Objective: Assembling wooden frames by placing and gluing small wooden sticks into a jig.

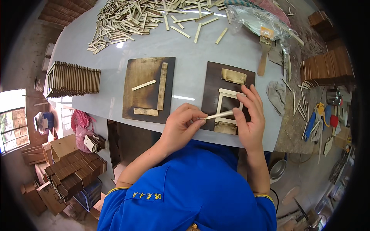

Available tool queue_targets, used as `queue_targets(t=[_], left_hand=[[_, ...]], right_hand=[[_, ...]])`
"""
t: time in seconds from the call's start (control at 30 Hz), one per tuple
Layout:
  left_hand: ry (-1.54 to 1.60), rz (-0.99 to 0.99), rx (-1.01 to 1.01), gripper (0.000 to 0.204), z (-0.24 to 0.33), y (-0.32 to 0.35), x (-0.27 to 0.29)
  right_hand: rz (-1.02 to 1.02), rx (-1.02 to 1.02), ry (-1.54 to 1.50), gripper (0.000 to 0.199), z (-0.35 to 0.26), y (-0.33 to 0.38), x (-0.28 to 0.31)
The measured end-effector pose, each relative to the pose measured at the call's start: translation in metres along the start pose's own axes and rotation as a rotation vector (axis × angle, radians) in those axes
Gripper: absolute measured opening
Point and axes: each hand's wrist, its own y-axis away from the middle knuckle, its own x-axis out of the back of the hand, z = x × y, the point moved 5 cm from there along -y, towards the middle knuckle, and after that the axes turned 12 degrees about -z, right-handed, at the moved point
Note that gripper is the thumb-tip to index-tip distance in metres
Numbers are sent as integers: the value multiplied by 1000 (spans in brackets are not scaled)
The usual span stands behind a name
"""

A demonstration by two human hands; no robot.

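Note:
My left hand point(185, 122) pinches the left end of a pale wooden strip point(220, 115). The strip slants across a small frame of light wooden strips point(220, 103) on the dark board point(211, 82) at the right. Over the frame's right side is my right hand point(252, 119), its fingers spread and the thumb by the strip's other end; whether the thumb touches it is hard to tell. Wooden blocks point(233, 76) sit on the board above and below the frame. Part of the frame's right side is hidden by my right hand.
A second board point(133, 77) with wooden stops and a loose strip point(143, 85) lies to the left. Stacked frames point(75, 80) stand at the table's left edge. Many loose strips point(127, 19) are heaped at the back. A brush point(263, 56) and a grey cloth point(276, 96) lie at the right.

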Motion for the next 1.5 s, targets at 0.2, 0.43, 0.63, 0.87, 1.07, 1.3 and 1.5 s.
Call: queue_targets(t=[0.2, 0.43, 0.63, 0.87, 1.07, 1.3, 1.5], left_hand=[[-323, 0, -146, 16, -2, -11, -15], [-449, -28, -177, 17, 0, -14, -19], [-480, -22, -202, 19, 1, -13, -20], [-513, -26, -223, 20, 2, -14, -19], [-463, -151, -115, 28, 11, -15, -14], [-114, -234, 121, 31, 27, -9, -2], [30, -270, 182, 32, 25, -6, -5]], right_hand=[[34, -34, 61, 34, 12, 46, 5], [19, 84, 309, 37, 4, 60, -9], [-41, 115, 423, 39, 0, 56, -17], [-85, 100, 446, 42, -2, 51, -20], [-92, 75, 448, 40, -3, 49, -22], [-90, 61, 460, 38, -4, 49, -18], [-76, 54, 486, 38, -1, 51, -12]])
